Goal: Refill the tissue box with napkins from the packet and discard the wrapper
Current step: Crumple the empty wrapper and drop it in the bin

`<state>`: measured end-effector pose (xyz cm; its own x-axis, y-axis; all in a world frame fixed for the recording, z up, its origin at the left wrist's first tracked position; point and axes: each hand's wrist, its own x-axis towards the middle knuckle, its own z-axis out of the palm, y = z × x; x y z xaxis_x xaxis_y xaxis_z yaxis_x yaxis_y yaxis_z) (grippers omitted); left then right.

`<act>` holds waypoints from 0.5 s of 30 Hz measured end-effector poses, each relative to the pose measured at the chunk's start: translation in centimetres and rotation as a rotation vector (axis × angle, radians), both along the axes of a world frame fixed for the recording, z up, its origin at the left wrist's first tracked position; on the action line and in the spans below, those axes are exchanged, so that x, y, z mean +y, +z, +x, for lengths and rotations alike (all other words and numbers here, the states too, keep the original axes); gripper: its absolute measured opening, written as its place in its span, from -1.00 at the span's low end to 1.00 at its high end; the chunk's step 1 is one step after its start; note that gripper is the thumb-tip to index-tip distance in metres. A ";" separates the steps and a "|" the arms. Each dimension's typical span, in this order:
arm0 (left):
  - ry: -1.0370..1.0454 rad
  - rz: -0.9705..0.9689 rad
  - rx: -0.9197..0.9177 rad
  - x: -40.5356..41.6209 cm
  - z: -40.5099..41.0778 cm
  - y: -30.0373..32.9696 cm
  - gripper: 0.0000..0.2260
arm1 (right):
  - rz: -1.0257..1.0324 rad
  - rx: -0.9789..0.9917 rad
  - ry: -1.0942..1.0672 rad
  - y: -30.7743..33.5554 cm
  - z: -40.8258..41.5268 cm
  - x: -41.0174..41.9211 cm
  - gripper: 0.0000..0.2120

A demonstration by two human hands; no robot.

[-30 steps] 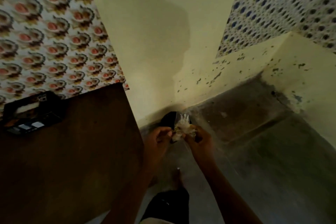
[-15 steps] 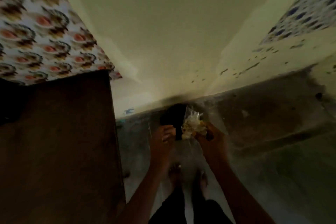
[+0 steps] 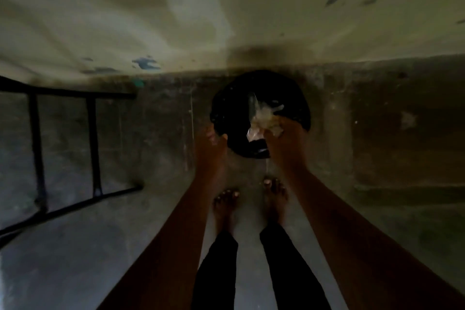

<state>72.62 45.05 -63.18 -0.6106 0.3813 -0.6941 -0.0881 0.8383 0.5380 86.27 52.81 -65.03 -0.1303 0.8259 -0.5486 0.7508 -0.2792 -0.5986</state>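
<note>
so that's one crumpled wrapper (image 3: 261, 122), one black bin (image 3: 260, 113), two hands, two bare feet, one black frame (image 3: 63, 153)

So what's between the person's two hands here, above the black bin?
In the head view, the crumpled clear wrapper sits between the left hand and right hand, held by the right, over the bin mouth.
</note>
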 end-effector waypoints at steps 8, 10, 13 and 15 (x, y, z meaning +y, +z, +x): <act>0.063 0.007 0.120 0.9 0.1 -10.2 -0.55 | -0.004 -0.151 0.329 -11.5 -2.1 3.7 -0.59; 0.073 0.030 0.140 1.1 0.0 -10.2 -0.54 | -0.007 -0.145 0.455 -11.8 -2.4 4.2 -0.53; 0.073 0.035 0.089 0.8 -0.1 -9.8 -0.53 | 0.030 -0.156 0.510 -11.4 -2.2 4.2 -0.49; 0.086 0.032 0.057 0.6 -0.1 -8.8 -0.47 | 0.026 -0.145 0.378 -10.1 -1.7 4.1 -0.38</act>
<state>72.53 45.62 -71.95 -0.6805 0.3468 -0.6454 -0.1275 0.8114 0.5704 84.58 56.90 -75.13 -0.3500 0.7483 -0.5635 0.8750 0.0463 -0.4820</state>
